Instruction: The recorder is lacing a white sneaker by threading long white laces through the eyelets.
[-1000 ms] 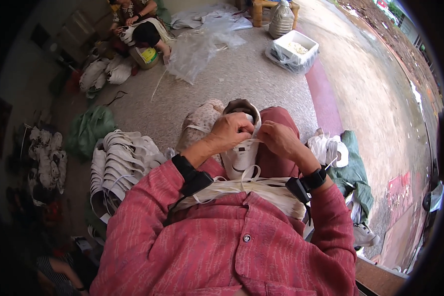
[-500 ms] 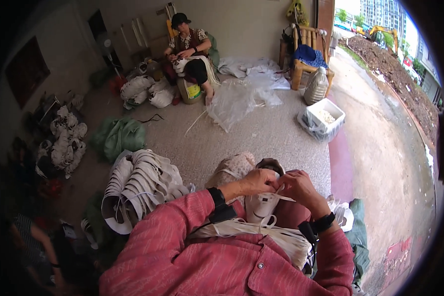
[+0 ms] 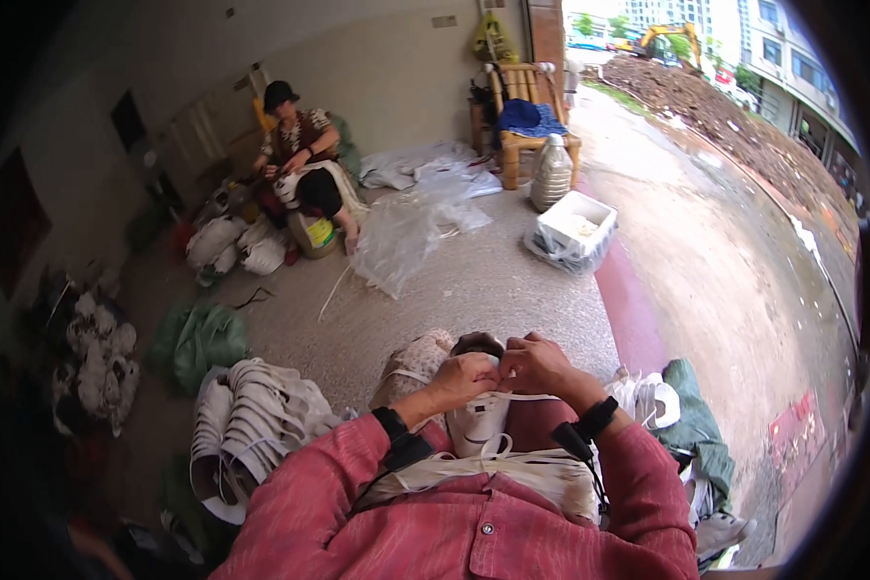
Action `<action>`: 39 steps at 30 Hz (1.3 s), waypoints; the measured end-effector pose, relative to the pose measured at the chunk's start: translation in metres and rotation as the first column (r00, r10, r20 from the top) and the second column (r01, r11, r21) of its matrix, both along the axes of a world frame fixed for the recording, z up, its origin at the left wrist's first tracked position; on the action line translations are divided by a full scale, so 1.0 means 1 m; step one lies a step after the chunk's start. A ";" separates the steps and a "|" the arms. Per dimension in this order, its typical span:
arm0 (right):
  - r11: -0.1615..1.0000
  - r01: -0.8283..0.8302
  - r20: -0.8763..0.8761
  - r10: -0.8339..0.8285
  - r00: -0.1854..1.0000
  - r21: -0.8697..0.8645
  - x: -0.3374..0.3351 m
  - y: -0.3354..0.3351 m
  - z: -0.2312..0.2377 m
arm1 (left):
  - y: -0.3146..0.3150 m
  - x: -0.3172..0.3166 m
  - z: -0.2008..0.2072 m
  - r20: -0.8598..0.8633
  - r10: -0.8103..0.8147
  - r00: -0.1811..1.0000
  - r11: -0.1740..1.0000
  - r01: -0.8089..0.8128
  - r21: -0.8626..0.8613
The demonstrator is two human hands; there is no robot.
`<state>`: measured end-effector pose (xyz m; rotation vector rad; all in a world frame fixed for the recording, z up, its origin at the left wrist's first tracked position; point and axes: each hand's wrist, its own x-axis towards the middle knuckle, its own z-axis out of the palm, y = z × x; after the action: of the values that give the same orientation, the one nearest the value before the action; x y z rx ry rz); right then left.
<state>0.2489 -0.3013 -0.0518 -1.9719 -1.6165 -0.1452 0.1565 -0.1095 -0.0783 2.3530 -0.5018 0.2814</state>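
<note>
A white shoe upper (image 3: 476,422) with a dark collar lies across my lap, toe end toward me. My left hand (image 3: 464,379) is closed at its top left, fingers bent against the upper's edge. Beside it my right hand (image 3: 539,370) pinches a white shoelace, and the fingertips of both hands almost meet. One lace end (image 3: 532,396) sticks out to the right below my right hand. What exactly lies between the fingertips is hidden. A bundle of loose white laces (image 3: 541,476) is spread over my lap, nearest my wrists.
Stacked white shoe uppers (image 3: 261,425) stand at my left, with a green sack (image 3: 201,333) beyond. More uppers (image 3: 651,401) lie at my right. Farther off are a white foam box (image 3: 575,232), a bamboo chair (image 3: 527,145), plastic sheeting (image 3: 406,232) and a seated co-worker (image 3: 300,145).
My view has swung to the right and tilted up, so the surroundings sit further left. My hands have shifted slightly and remain close together at the top of the shoe upper.
</note>
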 end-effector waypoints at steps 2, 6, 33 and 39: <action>1.000 0.014 -0.049 -0.013 0.999 0.014 0.002 0.000 -0.007 | 0.008 0.001 0.000 0.027 0.004 1.000 1.000 -0.004 0.001; 0.998 -0.023 -0.139 0.016 0.990 -0.051 0.007 0.000 -0.018 | 0.075 0.004 0.025 0.218 0.080 0.973 0.969 -0.127 0.210; 0.930 0.272 -0.908 -0.320 0.270 -0.247 -0.054 -0.041 0.008 | 0.032 -0.049 0.044 0.020 0.282 0.959 0.955 -0.279 -0.104; 0.911 0.329 -0.924 -0.324 0.200 -0.248 -0.062 -0.021 -0.008 | 0.017 -0.030 0.043 0.209 0.144 0.967 0.986 -0.158 0.050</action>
<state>0.1864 -0.3226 -0.0601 -1.7145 -0.3294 0.7873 0.1268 -0.0921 -0.0355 2.4442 -0.4341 0.5910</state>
